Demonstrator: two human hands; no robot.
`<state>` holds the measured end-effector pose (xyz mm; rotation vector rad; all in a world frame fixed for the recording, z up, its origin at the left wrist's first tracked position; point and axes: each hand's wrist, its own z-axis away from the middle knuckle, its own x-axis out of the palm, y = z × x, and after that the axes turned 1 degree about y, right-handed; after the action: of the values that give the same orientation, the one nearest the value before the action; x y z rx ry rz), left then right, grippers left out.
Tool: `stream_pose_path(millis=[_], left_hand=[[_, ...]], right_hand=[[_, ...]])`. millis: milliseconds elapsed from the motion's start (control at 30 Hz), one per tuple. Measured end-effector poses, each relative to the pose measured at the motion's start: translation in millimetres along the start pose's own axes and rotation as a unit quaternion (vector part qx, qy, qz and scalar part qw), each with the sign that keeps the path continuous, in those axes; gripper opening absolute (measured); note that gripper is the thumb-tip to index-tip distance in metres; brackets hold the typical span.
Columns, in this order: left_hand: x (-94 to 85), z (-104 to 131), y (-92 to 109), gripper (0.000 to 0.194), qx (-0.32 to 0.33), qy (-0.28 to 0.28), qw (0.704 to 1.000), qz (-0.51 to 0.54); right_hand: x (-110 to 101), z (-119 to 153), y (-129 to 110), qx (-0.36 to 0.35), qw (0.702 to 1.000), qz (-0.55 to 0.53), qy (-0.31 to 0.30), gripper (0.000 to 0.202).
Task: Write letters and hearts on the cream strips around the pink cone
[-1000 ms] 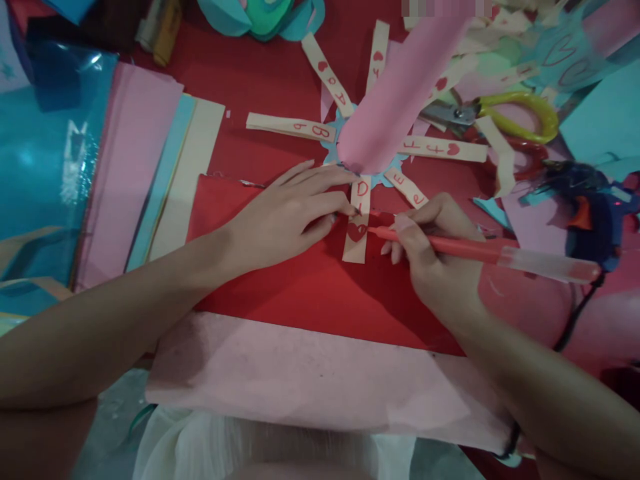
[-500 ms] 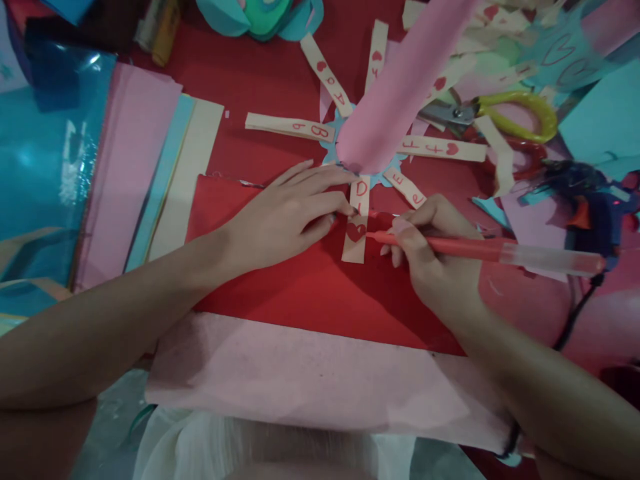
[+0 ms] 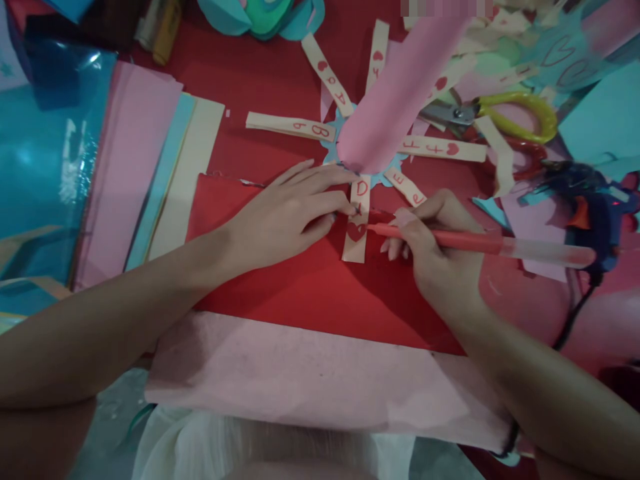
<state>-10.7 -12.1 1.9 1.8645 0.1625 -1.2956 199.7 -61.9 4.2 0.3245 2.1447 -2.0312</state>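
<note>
My right hand [image 3: 440, 247] grips a red felt-tip pen [image 3: 465, 241], its tip at the edge of a red heart on a cream paper strip [image 3: 355, 251]. That strip carries a letter D and points toward me. My left hand [image 3: 295, 213] lies with fingers stretched out, fingertips touching the strip's upper part. Several lettered strips spread like spokes from a blue scalloped paper piece [image 3: 331, 152]. A pink rolled paper tube [image 3: 385, 120] stands over its middle and hides part of it. Under my hands lies a red sheet [image 3: 280, 293].
Scissors with yellow handles [image 3: 520, 113] lie at the right, near a blue glue gun [image 3: 590, 233]. Stacked coloured papers [image 3: 133, 160] are on the left. Blue and green paper pieces [image 3: 267, 17] sit at the back. A pale pink sheet [image 3: 320, 373] covers the near edge.
The pen tip has shifted slightly upward along the heart's right side, and the pen's back end has moved a little left. My left hand has stayed in place.
</note>
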Motion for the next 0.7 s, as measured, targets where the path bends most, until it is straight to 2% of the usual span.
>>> stream_pose_path(millis=[700], left_hand=[[0.5, -0.3, -0.8, 0.03, -0.012, -0.009, 1.0, 0.012]], right_hand=[[-0.1, 2.8, -1.2, -0.017, 0.998, 0.067, -0.013, 0.029]])
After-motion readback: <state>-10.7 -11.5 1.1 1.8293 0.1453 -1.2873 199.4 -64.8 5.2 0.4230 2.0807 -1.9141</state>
